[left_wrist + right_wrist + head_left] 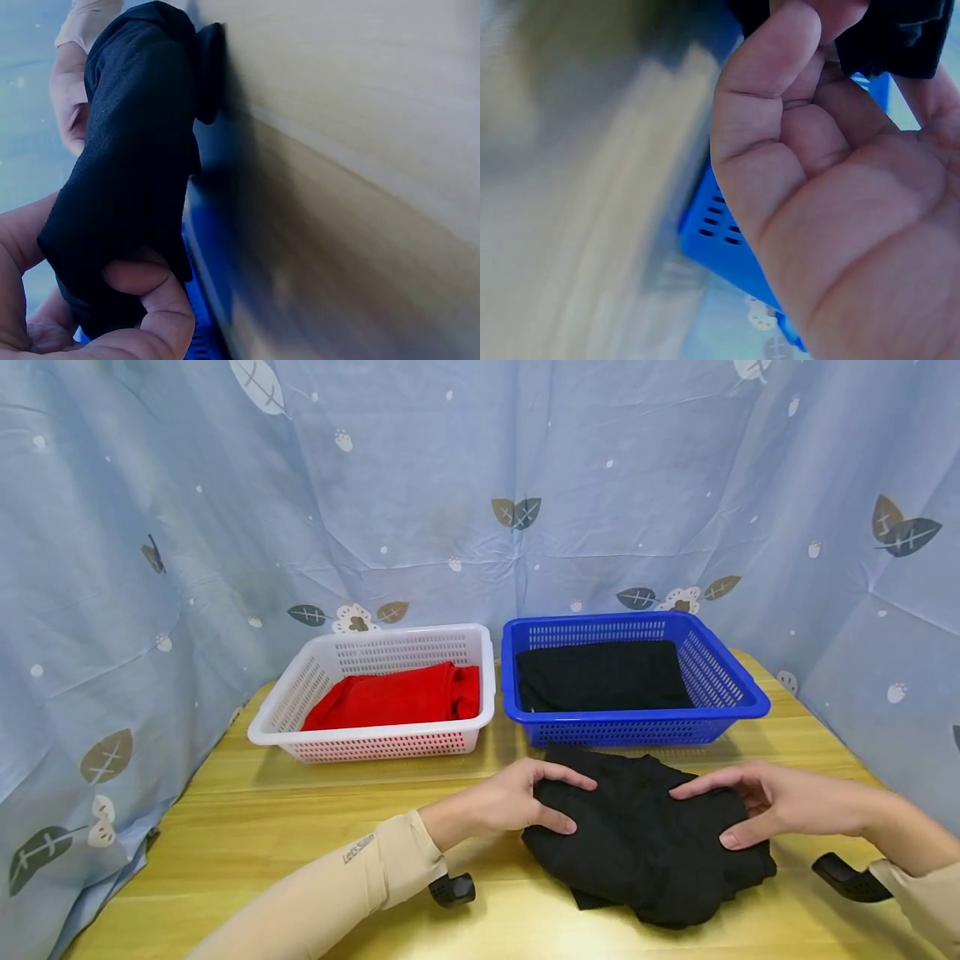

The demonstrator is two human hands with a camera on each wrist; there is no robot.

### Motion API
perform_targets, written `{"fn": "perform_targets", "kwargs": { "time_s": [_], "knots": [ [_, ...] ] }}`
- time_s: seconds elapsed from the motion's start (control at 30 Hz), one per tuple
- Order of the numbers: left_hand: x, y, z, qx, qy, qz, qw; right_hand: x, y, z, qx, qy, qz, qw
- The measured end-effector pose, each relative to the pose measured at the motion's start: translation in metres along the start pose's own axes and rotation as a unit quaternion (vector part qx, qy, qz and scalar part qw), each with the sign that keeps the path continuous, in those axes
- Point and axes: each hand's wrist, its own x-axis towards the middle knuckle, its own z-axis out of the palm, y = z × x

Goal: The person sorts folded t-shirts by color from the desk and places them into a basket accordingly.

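Note:
A bunched, folded black garment [645,843] lies on the near right part of the table; its exact kind is hard to tell. My left hand [510,797] grips its left side, thumb and fingers spread over the cloth from above. On the opposite side my right hand [795,806] holds the garment's right edge. In the left wrist view, curled fingers of the left hand [157,315] pinch the end of the black cloth [135,142]. The right wrist view shows the right hand [832,180] with curled fingers, a piece of black fabric [896,34] beyond them.
Just behind the garment stands a blue basket [645,717] with a folded black cloth [600,677] inside. To its left is a white basket [375,739] holding folded red cloth [397,697]. A patterned blue curtain [450,485] surrounds the wooden table [300,835].

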Motion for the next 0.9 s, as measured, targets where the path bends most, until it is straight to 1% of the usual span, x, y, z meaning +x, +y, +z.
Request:
{"fn": "perform_targets", "kwargs": {
  "time_s": [0.13,0.2,0.33,0.43,0.5,0.6,0.7,0.83,0.9],
  "knots": [
    [-0.005,0.007,-0.004,0.026,0.002,0.015,0.9995,-0.003,-0.009,-0.003,-0.024,0.015,-0.006,1.000],
    [-0.007,0.011,-0.007,0.038,0.003,0.021,0.9990,-0.004,-0.014,-0.005,-0.027,0.018,-0.004,0.999],
    [-0.011,0.021,-0.013,0.043,0.000,0.032,0.9986,-0.005,-0.025,-0.010,-0.044,0.027,-0.010,0.999],
    [-0.013,0.028,-0.018,0.049,0.000,0.040,0.9980,-0.005,-0.033,-0.014,-0.075,0.042,-0.016,0.996],
    [-0.015,0.033,-0.022,0.049,0.002,0.044,0.9978,-0.005,-0.038,-0.018,-0.086,0.047,-0.017,0.995],
    [-0.016,0.042,-0.027,0.043,0.006,0.049,0.9978,-0.003,-0.047,-0.025,-0.087,0.042,-0.026,0.995],
    [-0.017,0.050,-0.031,0.024,0.003,0.052,0.9984,0.000,-0.056,-0.031,-0.061,0.025,-0.031,0.997],
    [-0.018,0.058,-0.038,-0.013,-0.007,0.042,0.9990,0.001,-0.066,-0.036,-0.068,0.030,-0.034,0.997],
    [-0.019,0.062,-0.041,-0.031,-0.011,0.034,0.9989,0.001,-0.070,-0.038,-0.091,0.046,-0.031,0.994]
  ]
}}
